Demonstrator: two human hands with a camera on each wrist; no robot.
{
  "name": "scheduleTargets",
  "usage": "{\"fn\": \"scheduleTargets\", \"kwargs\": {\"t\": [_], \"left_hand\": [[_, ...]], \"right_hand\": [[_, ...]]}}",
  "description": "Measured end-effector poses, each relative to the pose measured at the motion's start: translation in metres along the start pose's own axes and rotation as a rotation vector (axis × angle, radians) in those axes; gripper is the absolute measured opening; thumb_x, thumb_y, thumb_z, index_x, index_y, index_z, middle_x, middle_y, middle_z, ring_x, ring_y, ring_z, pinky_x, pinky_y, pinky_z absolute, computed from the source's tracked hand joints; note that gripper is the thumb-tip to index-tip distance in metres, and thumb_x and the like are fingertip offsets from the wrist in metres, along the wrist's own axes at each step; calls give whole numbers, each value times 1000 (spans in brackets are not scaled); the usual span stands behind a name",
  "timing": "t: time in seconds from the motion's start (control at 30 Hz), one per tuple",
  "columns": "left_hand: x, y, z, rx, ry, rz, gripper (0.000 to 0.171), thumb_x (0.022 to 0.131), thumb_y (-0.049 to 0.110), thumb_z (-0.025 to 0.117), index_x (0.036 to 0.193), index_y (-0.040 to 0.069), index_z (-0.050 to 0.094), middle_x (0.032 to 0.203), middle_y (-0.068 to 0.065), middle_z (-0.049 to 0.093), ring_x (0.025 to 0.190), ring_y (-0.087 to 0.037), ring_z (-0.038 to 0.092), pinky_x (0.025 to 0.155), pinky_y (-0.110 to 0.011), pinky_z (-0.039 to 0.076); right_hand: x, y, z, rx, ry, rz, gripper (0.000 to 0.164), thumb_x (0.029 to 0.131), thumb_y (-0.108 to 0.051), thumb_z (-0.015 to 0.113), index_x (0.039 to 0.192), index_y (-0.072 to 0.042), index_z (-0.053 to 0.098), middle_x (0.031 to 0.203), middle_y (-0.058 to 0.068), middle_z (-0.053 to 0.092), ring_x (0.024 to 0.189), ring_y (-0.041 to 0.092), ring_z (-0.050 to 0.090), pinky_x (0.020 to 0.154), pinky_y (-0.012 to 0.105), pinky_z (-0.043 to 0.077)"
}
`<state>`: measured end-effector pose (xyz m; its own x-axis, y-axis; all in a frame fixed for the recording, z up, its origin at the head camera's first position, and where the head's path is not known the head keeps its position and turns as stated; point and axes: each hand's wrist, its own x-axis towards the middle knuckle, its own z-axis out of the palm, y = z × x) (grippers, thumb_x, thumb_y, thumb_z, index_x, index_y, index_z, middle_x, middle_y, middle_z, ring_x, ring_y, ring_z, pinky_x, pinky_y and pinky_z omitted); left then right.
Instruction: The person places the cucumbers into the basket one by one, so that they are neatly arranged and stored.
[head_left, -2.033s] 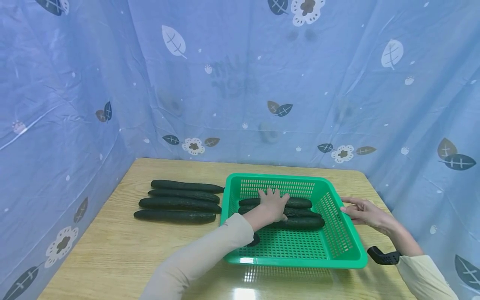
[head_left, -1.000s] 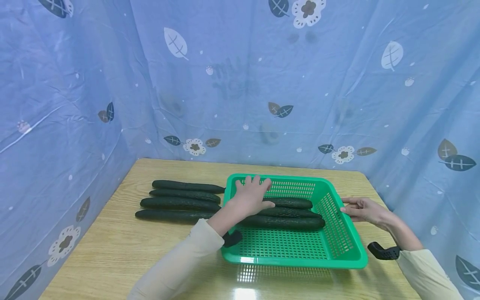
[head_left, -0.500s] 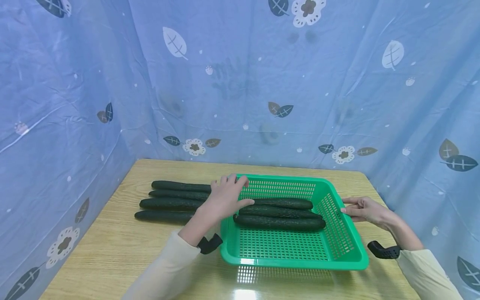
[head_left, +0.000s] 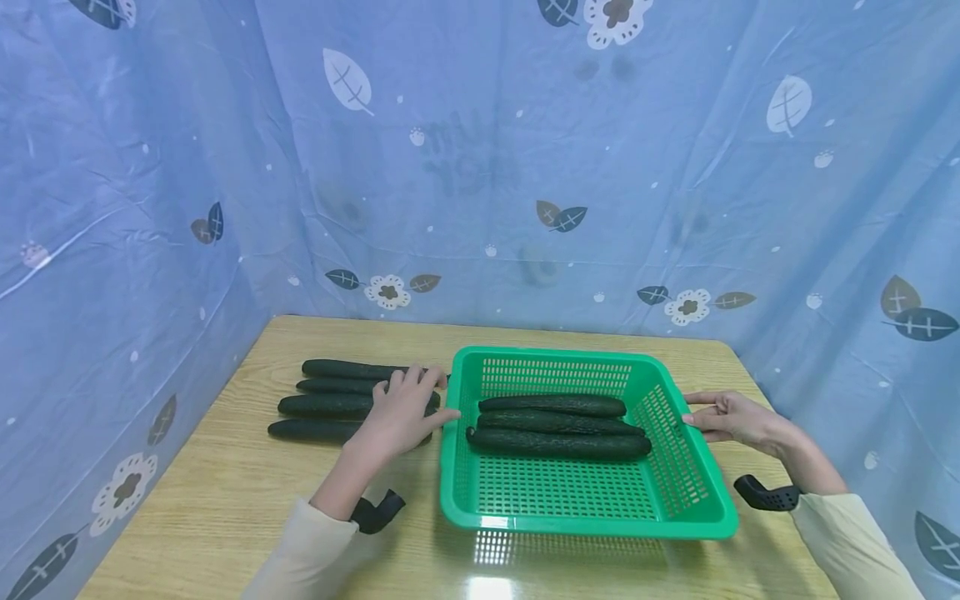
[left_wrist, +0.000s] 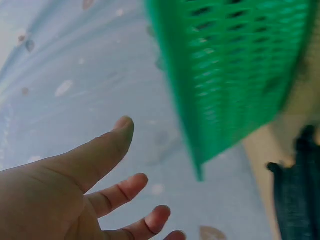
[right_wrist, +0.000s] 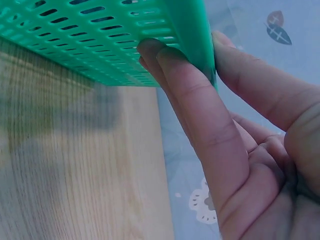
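A green plastic basket (head_left: 585,527) with slotted walls sits on the table, and three dark green cucumbers (head_left: 558,444) lie side by side in its back half. My right hand (head_left: 738,425) pinches the basket's right rim; in the right wrist view the thumb is on the rim's outer face and the fingers (right_wrist: 200,105) reach under it. My left hand (head_left: 401,414) is left of the basket, over the right ends of several more cucumbers (head_left: 322,407) on the table, partly hiding them. Its fingers are spread and hold nothing; in the left wrist view the thumb (left_wrist: 110,150) points toward the basket.
The wooden table (head_left: 217,500) carries everything, with bare wood in front of the loose cucumbers. A blue patterned curtain (head_left: 480,167) hangs close behind the table and along both sides. Each wrist bears a black mount, such as the left wrist mount (head_left: 378,512).
My left hand has let go of the cucumbers in the basket, lifted out over the left rim and moved left over the loose cucumbers. My right hand stays on the rim.
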<state>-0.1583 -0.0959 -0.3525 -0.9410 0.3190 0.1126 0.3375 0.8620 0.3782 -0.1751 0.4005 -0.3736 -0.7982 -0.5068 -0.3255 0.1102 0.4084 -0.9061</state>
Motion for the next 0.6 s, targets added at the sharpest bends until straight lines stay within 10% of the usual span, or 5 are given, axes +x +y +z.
{"fn": "scheduleTargets", "kwargs": {"t": [0.6], "left_hand": [[-27,-73,51,12,40,-35,37,87,44,61,112,17,55,107,-8,48,102,-33,41,89,-59,33]], "right_hand": [[0,3,-3,8,-20,4,69,99,-11,43,136,23,-4,112,8,66,101,11,63,87,30,50]]}}
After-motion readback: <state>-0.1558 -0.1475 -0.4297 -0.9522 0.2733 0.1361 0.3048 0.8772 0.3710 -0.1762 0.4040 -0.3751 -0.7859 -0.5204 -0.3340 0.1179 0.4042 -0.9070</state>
